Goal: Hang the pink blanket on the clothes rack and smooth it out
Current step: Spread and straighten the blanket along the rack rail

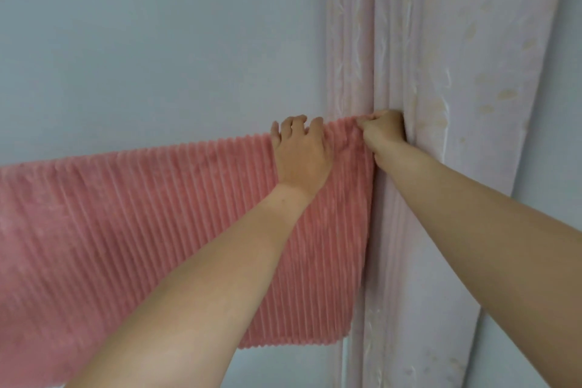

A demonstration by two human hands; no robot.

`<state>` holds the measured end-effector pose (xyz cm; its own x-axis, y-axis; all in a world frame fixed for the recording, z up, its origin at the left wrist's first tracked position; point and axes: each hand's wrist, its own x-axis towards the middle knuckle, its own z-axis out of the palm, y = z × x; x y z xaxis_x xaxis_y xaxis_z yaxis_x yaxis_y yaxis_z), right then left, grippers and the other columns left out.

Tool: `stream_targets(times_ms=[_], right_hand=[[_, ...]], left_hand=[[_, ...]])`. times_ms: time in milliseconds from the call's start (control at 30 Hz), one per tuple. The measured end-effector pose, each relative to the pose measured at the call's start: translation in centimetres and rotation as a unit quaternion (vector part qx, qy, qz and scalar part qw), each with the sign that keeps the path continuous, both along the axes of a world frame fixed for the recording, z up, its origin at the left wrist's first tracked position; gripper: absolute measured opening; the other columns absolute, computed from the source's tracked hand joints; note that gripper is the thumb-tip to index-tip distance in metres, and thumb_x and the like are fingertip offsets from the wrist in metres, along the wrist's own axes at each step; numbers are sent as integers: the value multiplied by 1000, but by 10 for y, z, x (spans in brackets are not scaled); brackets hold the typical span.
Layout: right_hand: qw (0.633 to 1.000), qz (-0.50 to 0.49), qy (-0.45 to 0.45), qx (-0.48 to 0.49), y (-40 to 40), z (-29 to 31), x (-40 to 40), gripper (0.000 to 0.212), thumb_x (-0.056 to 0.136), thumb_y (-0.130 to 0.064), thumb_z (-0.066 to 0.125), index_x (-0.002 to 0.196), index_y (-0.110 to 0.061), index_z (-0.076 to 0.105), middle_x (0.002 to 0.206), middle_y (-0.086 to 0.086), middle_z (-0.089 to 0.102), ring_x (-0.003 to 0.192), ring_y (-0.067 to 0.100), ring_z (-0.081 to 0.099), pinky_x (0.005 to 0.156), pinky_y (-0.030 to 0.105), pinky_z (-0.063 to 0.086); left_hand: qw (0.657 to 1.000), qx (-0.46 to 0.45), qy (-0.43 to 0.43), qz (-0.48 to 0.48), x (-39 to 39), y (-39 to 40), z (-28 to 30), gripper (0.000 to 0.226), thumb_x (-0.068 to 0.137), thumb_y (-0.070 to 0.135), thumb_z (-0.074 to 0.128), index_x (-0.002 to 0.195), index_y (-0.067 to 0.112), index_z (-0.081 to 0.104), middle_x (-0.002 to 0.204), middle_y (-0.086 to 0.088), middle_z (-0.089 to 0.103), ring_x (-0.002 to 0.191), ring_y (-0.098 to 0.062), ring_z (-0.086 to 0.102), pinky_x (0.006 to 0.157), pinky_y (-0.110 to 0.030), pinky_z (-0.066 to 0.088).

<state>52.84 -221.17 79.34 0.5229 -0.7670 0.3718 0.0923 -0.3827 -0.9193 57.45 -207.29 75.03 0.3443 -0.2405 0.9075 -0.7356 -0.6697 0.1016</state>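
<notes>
A pale blue-grey wall (157, 41) fills the left and centre of the view, meeting a pale pink curtain (441, 73) that hangs in long vertical folds down the right side and carries a faint leaf pattern. Across the wall, a pink blanket (141, 214) with close vertical ribs hangs folded over a rail that its own cloth hides; the top fold runs up from the left edge of the view toward the curtain, and the lower hem shows near the bottom centre. Its right edge lies just beside the curtain folds. Two bare forearms reach up from the bottom of the frame and cover part of the blanket. The left hand (300, 151) lies on the top fold, fingers curled over the edge and gripping the cloth. The right hand (382, 129) is closed around the blanket's upper right corner, its knuckles pressed into the curtain, which folds in around the fist.
</notes>
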Motion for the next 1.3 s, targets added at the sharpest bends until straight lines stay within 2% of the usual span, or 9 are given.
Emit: stream_targets(times_ms=[67,133,367,533,633,767,1000,1167,1300], right_hand=[[995,-46,81,-29,1,-16,2,28,92,-21,66,102,5,71,95,16,71,90,23,68,71,30,51],[985,-77,139,-61,8,-24,-5,36,95,-24,62,113,7,65,114,22,68,107,32,66,80,33,51],[925,-202,124,-297,52,-8,-10,34,91,-15,55,122,-3,53,125,22,53,117,39,49,97,43,40],[913,-14,85,-399,95,7,20,26,95,-20,49,107,-10,70,110,13,65,102,33,61,84,37,48],[886,61,82,-453,134,13,37,26,95,-22,52,102,-12,75,104,10,70,99,34,63,82,37,49],[875,114,99,-459,156,15,46,18,92,-18,60,101,-11,75,108,10,72,101,31,64,86,35,48],[906,68,97,-407,130,19,37,13,91,-17,67,93,-6,73,101,16,73,97,34,64,82,33,46],[894,9,100,-437,121,2,28,36,95,-29,55,124,-7,58,122,16,63,112,36,57,97,43,40],[868,-64,147,-471,91,-8,11,39,96,-27,52,126,-4,54,121,20,60,111,39,55,95,44,39]], left_hand=[[998,42,12,34,2,-1,-5,36,91,22,47,120,14,67,111,-14,68,116,-37,56,116,-63,22],[997,62,12,49,1,-1,-7,35,91,20,47,120,13,66,105,-14,67,112,-39,57,116,-65,20],[998,59,21,31,0,19,-3,40,91,18,43,125,12,63,115,-12,66,119,-36,54,118,-63,17],[994,51,39,85,13,69,7,39,95,22,47,130,10,61,126,-12,65,128,-33,51,120,-58,18],[990,23,47,135,22,118,11,42,99,31,41,128,8,61,127,-14,64,130,-35,49,120,-57,20],[971,47,115,206,29,181,8,47,100,32,35,137,9,53,140,-20,53,140,-39,37,120,-59,15],[958,48,144,242,42,239,4,45,100,36,32,137,18,52,139,-16,52,140,-36,35,117,-62,18],[956,61,167,232,38,208,14,51,102,37,28,136,9,52,142,-24,49,141,-42,33,119,-62,14],[982,110,99,117,22,135,15,47,102,36,33,135,12,55,138,-19,54,139,-37,38,121,-59,12]])
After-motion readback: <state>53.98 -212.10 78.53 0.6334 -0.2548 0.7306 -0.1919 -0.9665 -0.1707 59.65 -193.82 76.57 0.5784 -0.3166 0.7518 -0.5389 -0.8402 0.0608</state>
